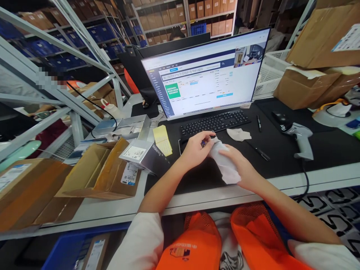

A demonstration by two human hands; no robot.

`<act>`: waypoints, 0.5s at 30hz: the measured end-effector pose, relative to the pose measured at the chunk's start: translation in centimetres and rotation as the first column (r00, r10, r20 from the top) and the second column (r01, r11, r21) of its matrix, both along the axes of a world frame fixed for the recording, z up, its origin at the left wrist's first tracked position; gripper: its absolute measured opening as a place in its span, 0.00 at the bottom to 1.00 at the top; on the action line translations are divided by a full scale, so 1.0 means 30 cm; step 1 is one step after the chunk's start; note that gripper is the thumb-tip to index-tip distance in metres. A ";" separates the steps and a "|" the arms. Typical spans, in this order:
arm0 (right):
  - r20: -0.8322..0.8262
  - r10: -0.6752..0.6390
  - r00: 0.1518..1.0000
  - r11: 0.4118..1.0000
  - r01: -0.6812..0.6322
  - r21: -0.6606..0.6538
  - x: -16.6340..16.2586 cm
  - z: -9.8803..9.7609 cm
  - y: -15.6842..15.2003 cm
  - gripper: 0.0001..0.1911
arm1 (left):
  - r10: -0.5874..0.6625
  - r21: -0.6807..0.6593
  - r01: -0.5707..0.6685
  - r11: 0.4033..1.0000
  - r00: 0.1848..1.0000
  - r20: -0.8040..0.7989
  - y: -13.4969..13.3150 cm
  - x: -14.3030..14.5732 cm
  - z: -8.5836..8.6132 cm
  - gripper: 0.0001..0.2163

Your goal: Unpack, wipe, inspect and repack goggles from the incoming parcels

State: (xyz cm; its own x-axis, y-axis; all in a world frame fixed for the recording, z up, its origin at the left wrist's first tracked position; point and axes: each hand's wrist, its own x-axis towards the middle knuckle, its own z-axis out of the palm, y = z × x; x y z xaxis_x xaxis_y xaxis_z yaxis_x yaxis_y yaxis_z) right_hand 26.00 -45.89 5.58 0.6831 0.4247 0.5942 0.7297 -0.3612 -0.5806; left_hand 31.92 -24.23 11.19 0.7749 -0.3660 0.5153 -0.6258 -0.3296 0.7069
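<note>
Above the black desk mat, in front of the keyboard [215, 122], I hold a soft white wrapped bundle [225, 165]; what is inside it does not show. My right hand [242, 165] is closed around its side. The fingers of my left hand [197, 150] are bent and pinch its upper end. A crumpled white piece [239, 134], cloth or paper, lies just beyond my right hand. To the left of my left arm stands a grey-black box [147, 155] marked "Wakening", with yellow labels [162, 140] behind it.
A lit monitor [208, 78] stands behind the keyboard. To the right are two pens [259, 123], a mouse [281, 119] and a barcode scanner [302, 138] with its cable. Cardboard boxes [104, 168] crowd the left; more boxes [306, 86] are stacked at right.
</note>
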 end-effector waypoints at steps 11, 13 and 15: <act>-0.162 0.244 0.956 0.968 -0.249 -0.010 0.029 0.035 0.011 0.32 | -0.235 -0.097 0.239 0.966 0.971 0.048 -0.038 -0.016 -0.031 0.10; -0.149 0.205 0.967 0.978 -0.208 -0.006 0.033 0.029 0.016 0.32 | -0.242 -0.121 0.243 0.962 0.970 0.030 -0.043 -0.024 -0.029 0.10; -0.125 0.172 0.977 0.985 -0.172 0.016 0.031 0.019 0.014 0.30 | -0.236 -0.123 0.241 0.963 0.970 0.050 -0.046 -0.036 -0.022 0.10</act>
State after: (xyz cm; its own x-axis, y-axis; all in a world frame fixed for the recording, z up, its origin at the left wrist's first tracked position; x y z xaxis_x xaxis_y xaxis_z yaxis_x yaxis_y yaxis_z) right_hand 26.94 -45.47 6.15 0.6693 0.5393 0.5111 0.7019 -0.2332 -0.6730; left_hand 30.84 -25.60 10.54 0.6539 -0.4678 0.5946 -0.7002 -0.0766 0.7098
